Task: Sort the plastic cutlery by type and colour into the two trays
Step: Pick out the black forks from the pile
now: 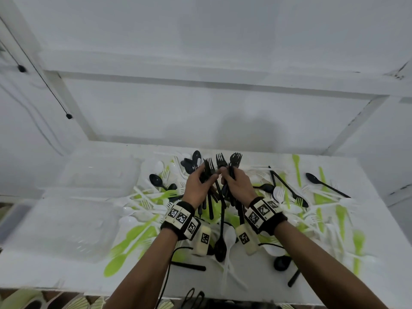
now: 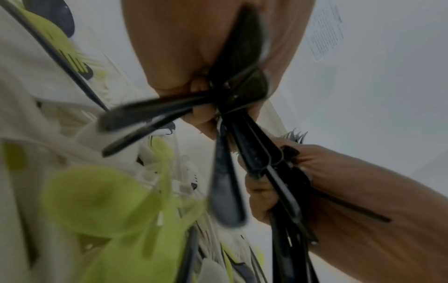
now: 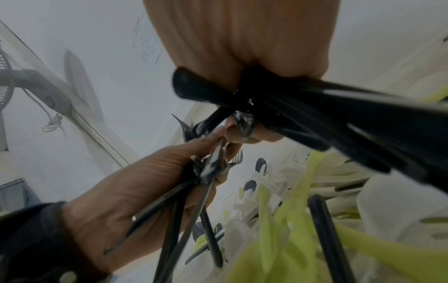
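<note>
Both hands raised over the heap, each closed round a bunch of black forks. Our left hand (image 1: 198, 186) has its fingers curled about one bundle of black forks (image 1: 208, 169), tines up and away from us, handles hanging below the palm; from the left wrist view those handles splay out under the fist, so the grip looks loose enough for them to fan. Our right hand (image 1: 238, 186) wraps a second bunch (image 1: 234, 161) the same way, tines up, handles trailing toward the wrist. The two fists sit just beside each other, thumbs nearly touching; we judge this is to marry the two bunches into one, tines all facing one way so they drop into a compartment together. Whether any fork is passing between the hands, we cannot tell. Below, the table (image 1: 223, 284) carries the unsorted pile: white pieces (image 1: 145, 201), green pieces (image 1: 129, 239), black spoons (image 1: 156, 180) scattered among them. The two clear trays (image 1: 95, 175) sit at the left, well apart from the hands; the nearer tray (image 1: 58, 230) lies along the front-left. Nothing sorted is visible in either, though clear plastic on white makes this hard to read. Likely risk: splayed handles slipping out during transfer.
</note>
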